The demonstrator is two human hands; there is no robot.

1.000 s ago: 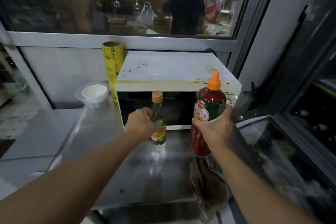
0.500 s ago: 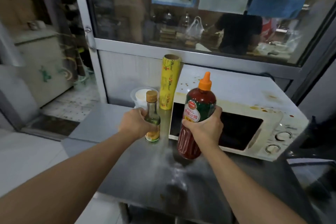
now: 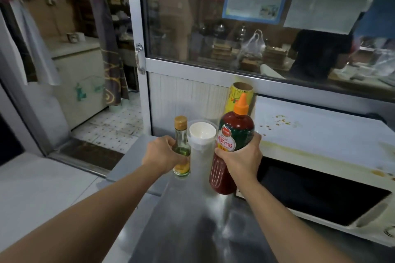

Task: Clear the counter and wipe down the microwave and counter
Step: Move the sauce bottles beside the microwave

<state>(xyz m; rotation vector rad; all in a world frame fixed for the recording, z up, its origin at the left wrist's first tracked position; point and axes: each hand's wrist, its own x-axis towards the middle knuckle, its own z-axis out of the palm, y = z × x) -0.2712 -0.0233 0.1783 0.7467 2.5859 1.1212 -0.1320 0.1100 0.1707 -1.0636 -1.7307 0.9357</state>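
My left hand (image 3: 163,155) grips a small glass bottle (image 3: 181,147) with a tan cap and yellowish liquid, held upright above the steel counter (image 3: 192,230). My right hand (image 3: 240,161) grips a tall red sauce bottle (image 3: 232,141) with an orange nozzle cap, held upright beside it. A white microwave (image 3: 320,139) stands on the counter to the right, its top spotted with brown sauce stains and its dark door facing me. Between the two bottles, a clear plastic tub holding a white bowl (image 3: 202,132) sits at the back of the counter.
A yellow roll of cling film (image 3: 238,97) stands upright behind the sauce bottle against the wall. A glass partition runs above the counter, with a person behind it. At the left an open doorway leads to a tiled floor and a white cabinet (image 3: 79,83).
Both hands have carried the bottles leftward, away from the microwave front, toward the counter's left end. My view has swung left, bringing the doorway into sight.
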